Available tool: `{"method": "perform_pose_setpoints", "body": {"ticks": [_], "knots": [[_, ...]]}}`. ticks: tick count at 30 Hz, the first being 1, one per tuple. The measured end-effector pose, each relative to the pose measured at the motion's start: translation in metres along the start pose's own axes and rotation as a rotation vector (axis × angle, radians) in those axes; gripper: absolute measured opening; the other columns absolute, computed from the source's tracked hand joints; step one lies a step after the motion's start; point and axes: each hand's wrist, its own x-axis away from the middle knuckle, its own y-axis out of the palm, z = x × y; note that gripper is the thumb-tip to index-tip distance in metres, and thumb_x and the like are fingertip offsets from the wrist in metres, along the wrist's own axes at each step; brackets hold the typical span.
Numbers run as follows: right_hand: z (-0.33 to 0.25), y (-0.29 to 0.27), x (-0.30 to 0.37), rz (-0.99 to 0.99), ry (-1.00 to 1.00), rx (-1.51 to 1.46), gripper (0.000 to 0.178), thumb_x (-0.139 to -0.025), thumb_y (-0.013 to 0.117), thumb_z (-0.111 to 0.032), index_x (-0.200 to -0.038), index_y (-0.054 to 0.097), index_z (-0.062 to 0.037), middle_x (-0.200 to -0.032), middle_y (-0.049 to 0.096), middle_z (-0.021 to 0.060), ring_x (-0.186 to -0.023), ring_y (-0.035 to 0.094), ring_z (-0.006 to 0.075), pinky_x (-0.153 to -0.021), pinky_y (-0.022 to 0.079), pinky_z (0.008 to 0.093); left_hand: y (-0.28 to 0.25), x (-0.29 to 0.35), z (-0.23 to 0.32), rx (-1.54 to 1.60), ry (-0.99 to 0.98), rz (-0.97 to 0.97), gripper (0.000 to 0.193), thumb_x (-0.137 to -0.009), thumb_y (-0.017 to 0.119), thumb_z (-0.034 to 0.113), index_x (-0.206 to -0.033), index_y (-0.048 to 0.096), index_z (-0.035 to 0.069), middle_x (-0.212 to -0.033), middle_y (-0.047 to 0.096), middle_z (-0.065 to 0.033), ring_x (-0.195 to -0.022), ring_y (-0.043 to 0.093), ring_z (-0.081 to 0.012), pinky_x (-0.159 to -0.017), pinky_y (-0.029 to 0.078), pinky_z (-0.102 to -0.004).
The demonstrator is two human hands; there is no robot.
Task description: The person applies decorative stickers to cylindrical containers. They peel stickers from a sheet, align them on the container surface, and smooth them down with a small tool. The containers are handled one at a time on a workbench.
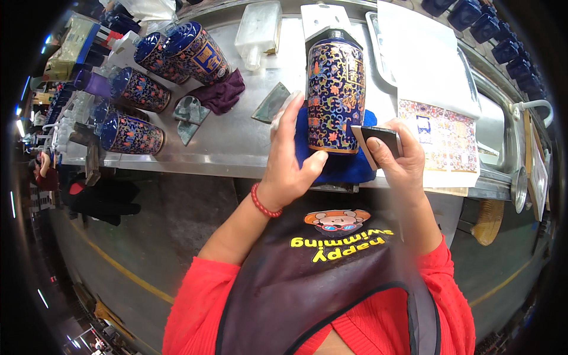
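A dark blue bottle [336, 97] with a colourful floral pattern and gold lines lies in front of me, its base toward me. Under its near part is a blue cloth pad [370, 160]; the far end rests in a dark notched support [335, 34]. My left hand [290, 160] is open along the bottle's left side, fingers stretched away from it, thumb tip at the base edge. Something whitish covers part of its fingers. Pinched in my right hand [402, 154] is a flat dark scraper [378, 142] with a pale edge, its corner at the bottle's lower right side.
Several patterned bottles [195, 53] stand at the left, near a purple cloth [222, 92]. Glassy offcuts [272, 102] lie on the metal table [236, 142]. A clear bottle [258, 32] lies farther back. Patterned printed sheets [438, 139] and white paper [426, 59] are at the right.
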Motion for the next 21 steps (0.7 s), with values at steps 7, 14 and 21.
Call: {"method": "perform_pose_setpoints", "body": {"ticks": [7,14,21], "knots": [[0.004,0.002,0.002,-0.005,0.020,-0.079,0.015,-0.097,0.071,-0.012,-0.102,0.063,-0.0003,-0.084,0.062,-0.0004,-0.070,0.055,0.0050,-0.061,0.044,0.0197,0.016,0.044,0.016,-0.566,0.310,0.034,0.065,-0.087,0.066,0.010,-0.149,0.049,0.006,-0.134,0.066,-0.0176,-0.138,0.052,-0.0350,-0.123,0.012,-0.0580],[0.007,0.006,0.004,0.077,0.036,-0.037,0.017,-0.097,0.073,-0.015,-0.103,0.064,-0.0020,-0.080,0.062,-0.0011,-0.070,0.055,0.0040,-0.061,0.044,0.0200,0.026,0.045,0.020,-0.624,0.341,0.070,0.063,-0.085,0.067,0.002,-0.145,0.052,0.003,-0.136,0.064,-0.0212,-0.136,0.053,-0.0387,-0.124,0.015,-0.0555],[0.006,0.003,0.007,0.043,0.110,-0.151,0.015,-0.097,0.072,-0.015,-0.102,0.065,-0.0018,-0.083,0.063,-0.0016,-0.073,0.055,0.0038,-0.063,0.045,0.0199,0.006,0.042,0.016,-0.697,0.373,0.024,0.057,-0.087,0.064,0.002,-0.143,0.058,0.011,-0.131,0.069,-0.0115,-0.137,0.054,-0.0304,-0.123,0.017,-0.0537]]}}
